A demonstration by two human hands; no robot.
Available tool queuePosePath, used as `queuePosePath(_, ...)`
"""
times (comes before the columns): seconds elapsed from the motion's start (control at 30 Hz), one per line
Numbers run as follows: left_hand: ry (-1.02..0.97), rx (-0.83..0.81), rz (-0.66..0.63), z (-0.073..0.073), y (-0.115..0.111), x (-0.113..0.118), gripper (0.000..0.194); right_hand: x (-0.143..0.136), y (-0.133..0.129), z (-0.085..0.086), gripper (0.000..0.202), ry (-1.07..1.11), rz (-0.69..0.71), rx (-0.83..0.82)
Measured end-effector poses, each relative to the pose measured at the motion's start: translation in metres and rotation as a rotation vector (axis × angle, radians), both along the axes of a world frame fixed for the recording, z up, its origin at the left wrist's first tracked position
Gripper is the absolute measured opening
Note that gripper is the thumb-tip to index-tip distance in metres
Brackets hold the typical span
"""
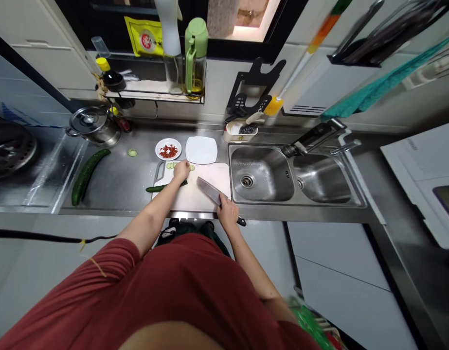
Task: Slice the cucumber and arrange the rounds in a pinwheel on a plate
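My right hand point(228, 213) grips the black handle of a kitchen knife point(208, 190), its broad blade slanting over the right side of the white cutting board point(198, 200). At the board's far edge my left hand point(181, 171) has its fingers closed together, with a cucumber slice point(191, 167) at the fingertips. A short row of cucumber slices point(170, 166) lies just left of that hand. Under my left wrist rests a cut length of cucumber point(156, 188), partly hidden by the forearm.
Behind the board stand a white plate point(201, 149) and a small dish of chopped red pieces point(168, 149). A whole cucumber point(86, 177), a cucumber end point(132, 152) and a steel pot point(95, 127) are on the left. The double sink point(262, 194) adjoins the right.
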State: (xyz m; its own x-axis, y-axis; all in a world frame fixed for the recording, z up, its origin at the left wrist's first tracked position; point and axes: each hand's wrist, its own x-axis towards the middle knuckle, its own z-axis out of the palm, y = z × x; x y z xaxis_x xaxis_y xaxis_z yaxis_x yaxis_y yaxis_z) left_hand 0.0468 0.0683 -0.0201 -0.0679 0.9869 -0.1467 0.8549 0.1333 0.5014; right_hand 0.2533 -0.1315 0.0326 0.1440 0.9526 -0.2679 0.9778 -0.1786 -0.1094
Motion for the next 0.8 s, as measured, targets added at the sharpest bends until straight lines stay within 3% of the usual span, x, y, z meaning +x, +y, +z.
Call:
queuePosePath(0.23,0.032,-0.032,-0.014,0.006,-0.002,-0.001,0.019,-0.001,0.003,0.001,0.058,0.002,-0.001,-0.033)
queuePosePath(0.47,-0.120,0.004,0.033,0.019,-0.022,-0.013,0.022,0.003,0.006,-0.002,0.056,0.043,-0.021,-0.030)
queuePosePath(0.63,-0.192,0.035,-0.084,0.028,-0.052,-0.039,0.031,0.008,0.011,-0.009,0.051,0.087,-0.032,0.004)
queuePosePath(0.8,-0.034,-0.059,-0.228,0.034,-0.076,-0.075,0.055,0.011,0.018,-0.013,0.047,0.160,-0.071,0.062)
